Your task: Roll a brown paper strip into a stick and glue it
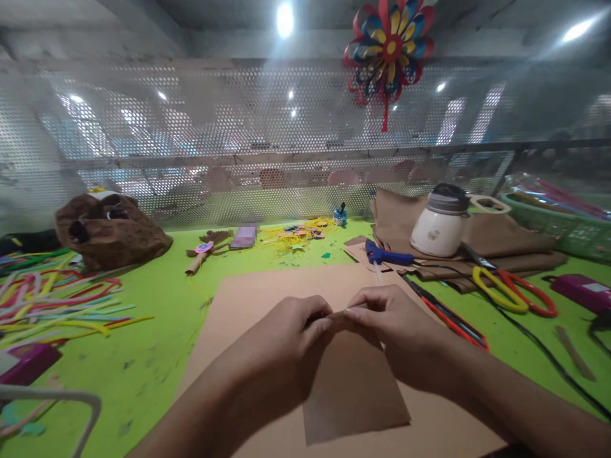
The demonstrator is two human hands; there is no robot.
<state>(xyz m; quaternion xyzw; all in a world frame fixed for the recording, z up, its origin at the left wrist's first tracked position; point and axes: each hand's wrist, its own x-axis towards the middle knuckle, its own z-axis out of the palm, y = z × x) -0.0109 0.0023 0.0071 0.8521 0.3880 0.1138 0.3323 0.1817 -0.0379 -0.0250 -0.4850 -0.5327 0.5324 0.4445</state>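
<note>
Between my two hands is a piece of brown kraft paper, its far edge pinched by both. My left hand grips that edge with thumb and forefinger, where a narrow strip looks folded or rolled. Close beside it, my right hand pinches the same edge. The paper's near part lies toward me over a larger brown sheet on the table. Just beyond my right hand rests a blue glue gun, nozzle toward the sheet. A red and black utility knife lies to the right of that hand.
Scissors with yellow and red handles, a white jar and folded brown paper are at the right. Colourful strips and a brown bag occupy the left. A black cord crosses the right side.
</note>
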